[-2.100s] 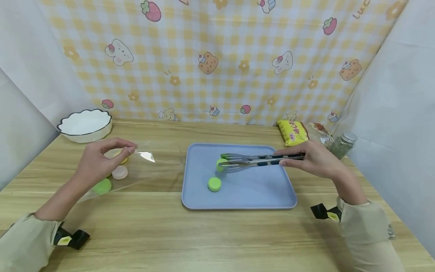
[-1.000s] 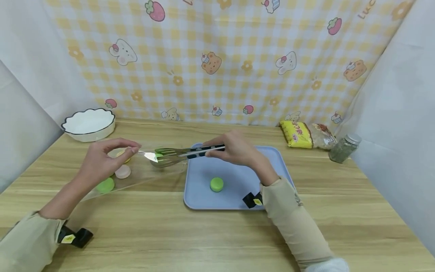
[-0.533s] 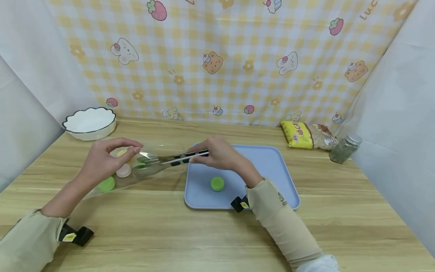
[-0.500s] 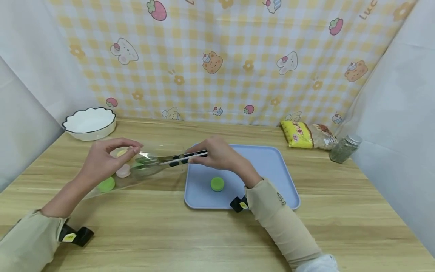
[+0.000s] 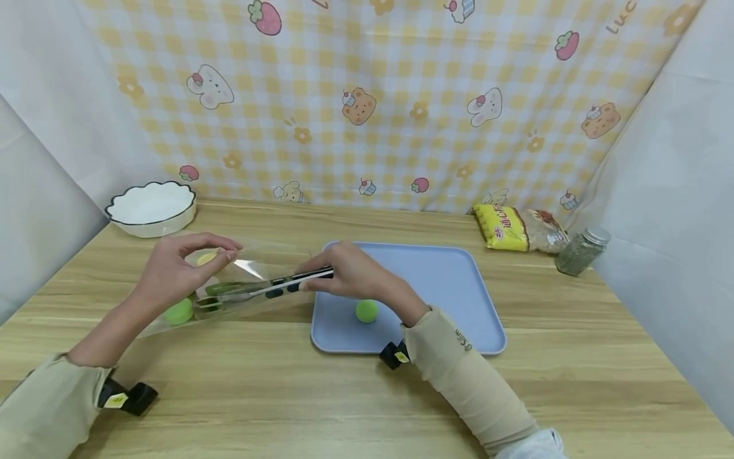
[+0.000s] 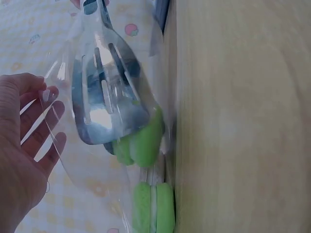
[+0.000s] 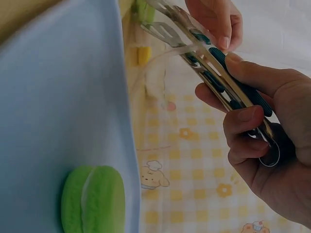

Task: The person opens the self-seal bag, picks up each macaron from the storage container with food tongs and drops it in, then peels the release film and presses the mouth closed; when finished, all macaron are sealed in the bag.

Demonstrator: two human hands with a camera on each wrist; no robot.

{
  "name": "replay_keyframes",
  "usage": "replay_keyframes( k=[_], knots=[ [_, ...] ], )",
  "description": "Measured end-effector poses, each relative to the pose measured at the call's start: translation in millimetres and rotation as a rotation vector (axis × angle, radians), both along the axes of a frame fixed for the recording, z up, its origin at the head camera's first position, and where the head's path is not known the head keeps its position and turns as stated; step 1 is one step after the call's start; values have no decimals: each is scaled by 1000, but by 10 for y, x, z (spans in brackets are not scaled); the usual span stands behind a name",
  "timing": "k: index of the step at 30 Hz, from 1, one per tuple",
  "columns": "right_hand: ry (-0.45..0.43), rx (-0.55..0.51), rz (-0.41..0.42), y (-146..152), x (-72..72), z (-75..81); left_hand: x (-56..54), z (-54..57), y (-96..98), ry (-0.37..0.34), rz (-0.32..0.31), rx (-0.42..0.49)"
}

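Observation:
My left hand (image 5: 172, 271) pinches the edge of a clear plastic bag (image 5: 251, 268) between thumb and finger, holding it up. My right hand (image 5: 358, 275) grips metal tongs (image 5: 275, 287) with black-inlaid handles. Their slotted heads reach inside the bag, and in the left wrist view a green macaron (image 6: 146, 141) sits at the tips. Deeper in the bag lie another green macaron (image 5: 179, 312), a yellow one (image 5: 206, 258) and a pale pink one, partly hidden by the tongs. One more green macaron (image 5: 367, 311) rests on the blue tray (image 5: 453, 293), below the right wrist.
A white scalloped bowl (image 5: 150, 207) stands at the back left of the wooden table (image 5: 298, 401). At the back right are a yellow food packet (image 5: 504, 229) and a glass jar of dried herbs (image 5: 582, 252). A checked curtain (image 5: 390, 140) hangs behind.
My right hand has carried a green macaron with the tongs from the tray leftward into the bag, and the tongs have sunk deeper. My left hand keeps its pinch on the bag.

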State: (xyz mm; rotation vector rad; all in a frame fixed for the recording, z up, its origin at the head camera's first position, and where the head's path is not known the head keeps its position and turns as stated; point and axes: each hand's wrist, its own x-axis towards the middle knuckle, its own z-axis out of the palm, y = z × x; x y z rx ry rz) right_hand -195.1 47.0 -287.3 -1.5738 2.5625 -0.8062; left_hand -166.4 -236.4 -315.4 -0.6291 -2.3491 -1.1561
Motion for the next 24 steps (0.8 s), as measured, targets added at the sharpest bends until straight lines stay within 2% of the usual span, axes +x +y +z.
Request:
replay_keyframes(
  k=[7,13,18,24],
  knots=[
    [49,31,6,-37,95,14,10,-5,4,-36,8,-13],
    [6,44,-10,30,94,8,22,-8,-15,-84,-54,-42],
    [-35,50,-59,234,111,32,18,-30,-18,-103,-73,-49],
    [-73,5,-112,663,188,124,25,-21,-1,-68,-83,-47]
  ],
)
